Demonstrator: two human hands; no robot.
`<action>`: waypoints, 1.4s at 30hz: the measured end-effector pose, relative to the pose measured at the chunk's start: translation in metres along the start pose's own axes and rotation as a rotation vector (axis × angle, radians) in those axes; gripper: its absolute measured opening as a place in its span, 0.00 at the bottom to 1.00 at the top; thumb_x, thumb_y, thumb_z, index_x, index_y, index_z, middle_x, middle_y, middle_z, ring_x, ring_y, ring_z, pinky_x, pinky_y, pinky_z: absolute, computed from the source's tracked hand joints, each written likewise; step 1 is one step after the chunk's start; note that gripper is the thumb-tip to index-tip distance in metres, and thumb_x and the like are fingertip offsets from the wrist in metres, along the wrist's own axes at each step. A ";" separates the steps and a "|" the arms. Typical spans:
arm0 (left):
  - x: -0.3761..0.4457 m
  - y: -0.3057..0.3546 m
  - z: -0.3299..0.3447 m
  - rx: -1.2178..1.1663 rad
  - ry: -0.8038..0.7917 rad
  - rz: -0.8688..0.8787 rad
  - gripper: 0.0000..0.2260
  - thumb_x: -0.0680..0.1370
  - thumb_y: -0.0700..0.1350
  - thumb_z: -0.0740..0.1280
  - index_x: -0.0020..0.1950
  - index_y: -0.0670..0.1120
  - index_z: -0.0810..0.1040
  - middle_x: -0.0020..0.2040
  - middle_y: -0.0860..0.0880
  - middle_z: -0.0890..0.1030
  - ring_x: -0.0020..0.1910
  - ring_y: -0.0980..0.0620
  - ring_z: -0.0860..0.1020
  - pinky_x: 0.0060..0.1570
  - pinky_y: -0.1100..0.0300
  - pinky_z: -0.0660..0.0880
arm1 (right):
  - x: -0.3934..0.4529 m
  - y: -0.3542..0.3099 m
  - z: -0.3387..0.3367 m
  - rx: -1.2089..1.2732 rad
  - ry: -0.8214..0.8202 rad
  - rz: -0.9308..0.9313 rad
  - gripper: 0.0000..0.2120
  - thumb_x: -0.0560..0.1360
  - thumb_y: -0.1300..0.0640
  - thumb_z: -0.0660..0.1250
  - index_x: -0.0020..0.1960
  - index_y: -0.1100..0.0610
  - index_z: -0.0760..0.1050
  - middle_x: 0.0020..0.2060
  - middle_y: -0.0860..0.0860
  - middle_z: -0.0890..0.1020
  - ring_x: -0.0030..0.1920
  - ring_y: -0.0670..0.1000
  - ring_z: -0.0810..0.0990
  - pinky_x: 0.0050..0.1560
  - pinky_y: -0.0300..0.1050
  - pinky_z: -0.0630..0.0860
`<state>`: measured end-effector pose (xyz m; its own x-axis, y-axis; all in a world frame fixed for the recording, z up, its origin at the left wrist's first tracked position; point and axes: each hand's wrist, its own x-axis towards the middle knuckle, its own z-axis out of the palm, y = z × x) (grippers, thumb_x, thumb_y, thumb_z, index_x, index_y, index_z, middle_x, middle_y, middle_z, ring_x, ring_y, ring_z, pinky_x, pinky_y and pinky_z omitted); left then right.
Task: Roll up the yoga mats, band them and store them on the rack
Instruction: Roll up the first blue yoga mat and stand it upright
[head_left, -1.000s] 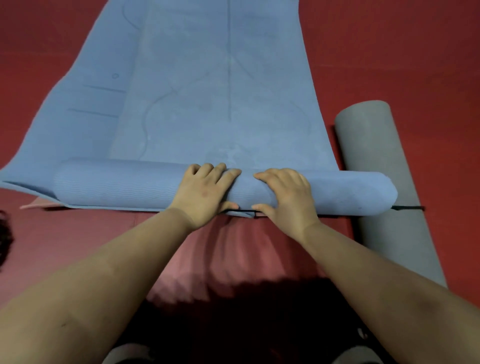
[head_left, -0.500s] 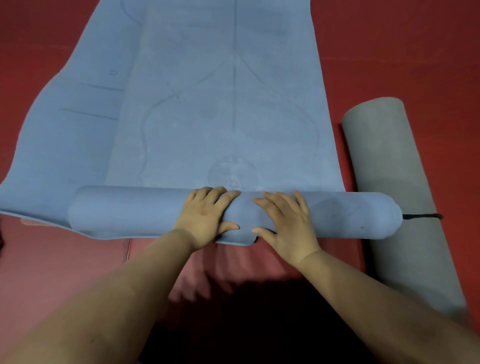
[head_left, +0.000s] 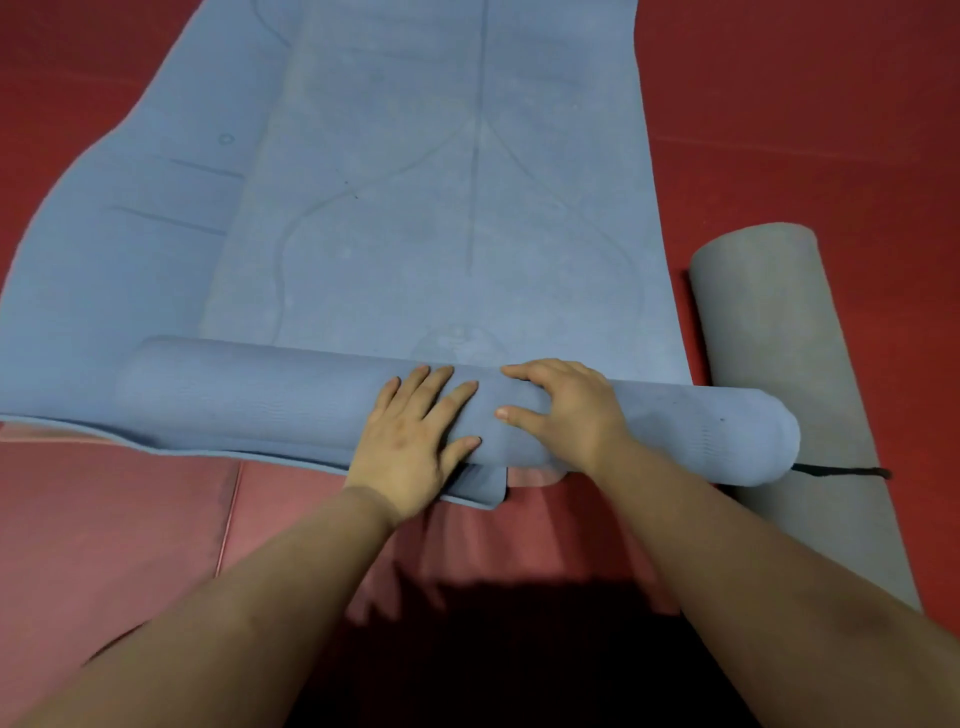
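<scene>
A blue yoga mat (head_left: 441, 197) lies spread on the red floor, its near end wound into a thick roll (head_left: 249, 395) running left to right. My left hand (head_left: 415, 441) lies flat on the roll's middle with fingers spread and straight. My right hand (head_left: 563, 410) presses on top of the roll just to the right, fingers bent over its far side. A second blue mat edge sticks out under the roll near my left wrist.
A grey rolled mat (head_left: 779, 364) with a black band (head_left: 841, 472) lies on the floor at the right, touching the blue roll's right end. A pink mat (head_left: 130, 519) lies beneath, near me. Red floor (head_left: 805, 104) surrounds everything.
The roll has moved forward over the flat mat and grown thicker. Both hands travelled forward with it, the right one now curled further over the top.
</scene>
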<state>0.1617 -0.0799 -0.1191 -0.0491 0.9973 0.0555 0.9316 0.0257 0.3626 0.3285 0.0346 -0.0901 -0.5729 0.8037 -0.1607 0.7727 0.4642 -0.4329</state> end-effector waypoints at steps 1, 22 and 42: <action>0.006 -0.003 -0.001 0.000 -0.022 -0.005 0.25 0.76 0.59 0.56 0.68 0.46 0.73 0.65 0.41 0.75 0.65 0.38 0.72 0.66 0.47 0.58 | -0.002 -0.003 0.001 -0.020 0.057 -0.011 0.24 0.71 0.38 0.66 0.64 0.46 0.75 0.61 0.46 0.77 0.63 0.50 0.72 0.68 0.48 0.62; 0.051 -0.015 -0.012 0.004 -0.146 0.026 0.27 0.73 0.59 0.55 0.68 0.50 0.74 0.65 0.44 0.75 0.65 0.39 0.72 0.63 0.34 0.59 | 0.030 -0.002 -0.001 -0.133 0.240 -0.120 0.23 0.70 0.40 0.66 0.58 0.52 0.78 0.53 0.51 0.79 0.56 0.53 0.76 0.62 0.48 0.64; 0.115 -0.034 -0.020 -0.056 -0.047 -0.082 0.38 0.67 0.71 0.48 0.70 0.54 0.70 0.68 0.49 0.71 0.69 0.49 0.64 0.70 0.49 0.50 | 0.045 0.003 -0.001 -0.137 0.268 -0.069 0.33 0.67 0.40 0.72 0.68 0.50 0.71 0.65 0.52 0.73 0.67 0.53 0.68 0.72 0.54 0.52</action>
<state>0.1177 0.0329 -0.1065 -0.1056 0.9942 -0.0199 0.9036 0.1043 0.4154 0.3056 0.0722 -0.0981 -0.5472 0.8295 0.1122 0.7745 0.5526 -0.3080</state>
